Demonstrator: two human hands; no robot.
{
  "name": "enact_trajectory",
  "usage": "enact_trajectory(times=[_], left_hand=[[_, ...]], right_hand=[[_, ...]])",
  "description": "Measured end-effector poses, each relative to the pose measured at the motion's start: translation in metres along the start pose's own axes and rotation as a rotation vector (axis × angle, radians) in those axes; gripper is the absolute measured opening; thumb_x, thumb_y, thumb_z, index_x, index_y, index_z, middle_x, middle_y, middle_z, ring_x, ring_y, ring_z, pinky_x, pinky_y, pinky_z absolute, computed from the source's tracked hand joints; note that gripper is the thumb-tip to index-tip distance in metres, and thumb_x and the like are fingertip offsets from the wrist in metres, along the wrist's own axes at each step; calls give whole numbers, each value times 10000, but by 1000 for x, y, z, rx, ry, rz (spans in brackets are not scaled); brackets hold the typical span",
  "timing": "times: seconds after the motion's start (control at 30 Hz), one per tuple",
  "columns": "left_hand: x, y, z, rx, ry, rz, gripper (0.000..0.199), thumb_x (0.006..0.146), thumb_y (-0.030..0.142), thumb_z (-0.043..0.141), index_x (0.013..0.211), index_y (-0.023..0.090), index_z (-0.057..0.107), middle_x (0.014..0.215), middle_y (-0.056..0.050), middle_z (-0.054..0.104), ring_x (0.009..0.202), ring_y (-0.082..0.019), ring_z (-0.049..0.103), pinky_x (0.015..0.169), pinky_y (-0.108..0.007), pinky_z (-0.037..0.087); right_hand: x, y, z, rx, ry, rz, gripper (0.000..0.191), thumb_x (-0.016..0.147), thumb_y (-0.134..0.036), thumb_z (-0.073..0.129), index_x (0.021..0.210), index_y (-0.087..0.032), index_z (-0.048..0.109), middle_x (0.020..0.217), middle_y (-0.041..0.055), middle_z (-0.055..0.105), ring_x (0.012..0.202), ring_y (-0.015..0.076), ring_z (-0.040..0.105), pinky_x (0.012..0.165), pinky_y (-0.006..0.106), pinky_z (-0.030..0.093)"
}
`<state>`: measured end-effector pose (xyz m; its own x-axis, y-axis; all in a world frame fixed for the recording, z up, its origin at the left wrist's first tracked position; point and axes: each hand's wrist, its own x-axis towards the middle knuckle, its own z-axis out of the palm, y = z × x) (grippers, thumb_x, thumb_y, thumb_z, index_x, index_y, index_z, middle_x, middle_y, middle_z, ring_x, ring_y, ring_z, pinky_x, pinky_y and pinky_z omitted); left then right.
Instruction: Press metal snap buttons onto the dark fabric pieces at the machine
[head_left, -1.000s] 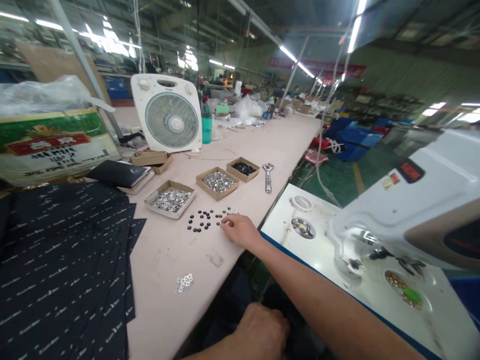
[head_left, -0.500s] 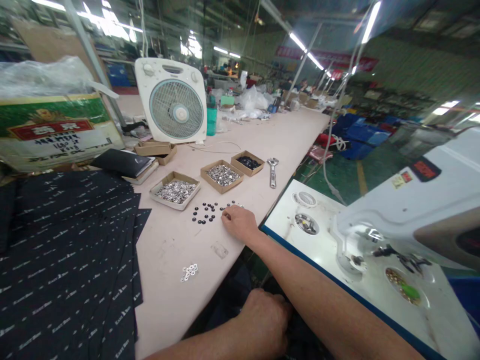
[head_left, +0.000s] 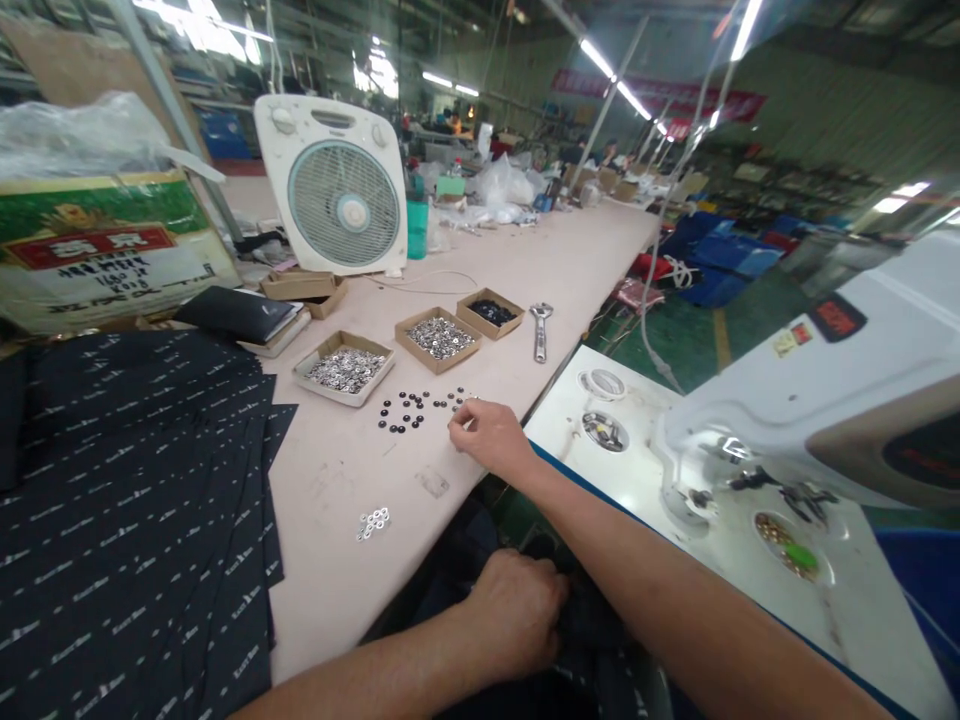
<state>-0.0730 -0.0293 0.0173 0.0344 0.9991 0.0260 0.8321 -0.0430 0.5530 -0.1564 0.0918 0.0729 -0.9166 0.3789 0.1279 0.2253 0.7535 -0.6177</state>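
My right hand (head_left: 493,437) is just above the table's near edge, thumb and fingertips brought together in a pinch. Anything between those fingertips is too small to make out. Beside and beyond it lie several loose black snap caps (head_left: 402,429) on the tabletop. My left hand (head_left: 517,608) rests low over my lap with its fingers curled; its palm side is hidden. A small cluster of silver ring-shaped snap parts (head_left: 373,522) sits nearer to me on the table.
Two cardboard trays of metal snap parts (head_left: 345,370) (head_left: 440,338) and one tray of black parts (head_left: 491,312) stand behind. An adjustable wrench (head_left: 540,333) lies rightward. Printed black fabric (head_left: 127,520) covers the left; a box fan (head_left: 346,195) stands behind. A white machine (head_left: 817,390) is at right.
My right hand has drawn slightly right, away from the black snap caps, and more of them show. The view has shifted a little. My left hand stays curled over my lap.
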Motion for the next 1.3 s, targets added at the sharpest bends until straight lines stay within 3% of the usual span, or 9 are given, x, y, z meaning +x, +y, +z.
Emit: enact_trajectory(times=[0.1,0.23,0.37,0.57,0.7,0.9,1.03,1.3], left_hand=[[-2,0,-2,53,24,8,143,716,220,617,842,158,645,843,-77,706,749,-248,678,677,-379,536],[-6,3,-5,106,85,46,155,682,141,596,832,173,618,847,-64,684,778,-236,643,693,-376,494],[-12,10,-9,194,200,180,198,718,109,569,893,184,620,814,-44,648,754,-233,591,656,-380,432],[-20,26,-25,246,464,447,224,942,196,463,1032,128,656,732,-50,626,675,-222,530,653,-393,389],[-28,34,-35,205,550,551,227,973,141,481,1077,88,675,764,-60,674,737,-202,565,770,-408,440],[-34,44,-43,190,577,625,176,947,74,543,1022,90,701,766,-43,693,757,-168,593,863,-407,491],[-38,48,-49,196,578,658,170,948,83,543,987,96,708,769,-49,698,766,-174,614,845,-415,516],[-42,50,-51,186,574,682,143,913,61,586,978,102,707,783,-42,689,778,-179,612,837,-431,523]], right_hand=[[-39,10,-27,317,-68,139,48,792,-208,632,746,-192,628,615,-24,683,580,135,662,601,231,485],[-111,34,-64,574,-82,315,150,752,-254,722,844,-178,630,667,-19,696,609,142,688,602,238,520],[-178,43,-92,563,4,401,204,746,-237,770,917,-167,684,808,12,744,701,128,691,687,240,534],[-241,25,-111,360,57,424,201,799,-161,737,994,-211,733,843,-22,751,570,71,595,542,182,447],[-264,9,-111,301,113,352,216,793,-126,752,986,-224,740,848,-41,756,520,50,530,501,168,399],[-277,1,-110,243,237,241,199,816,-151,772,1001,-214,732,840,-44,759,496,48,522,506,175,408],[-278,0,-113,213,180,148,214,856,-124,726,1045,-225,720,919,-40,765,584,53,614,601,171,461],[-277,-8,-117,158,157,103,272,886,-121,679,1132,-238,678,972,-27,780,739,92,711,732,185,525]])
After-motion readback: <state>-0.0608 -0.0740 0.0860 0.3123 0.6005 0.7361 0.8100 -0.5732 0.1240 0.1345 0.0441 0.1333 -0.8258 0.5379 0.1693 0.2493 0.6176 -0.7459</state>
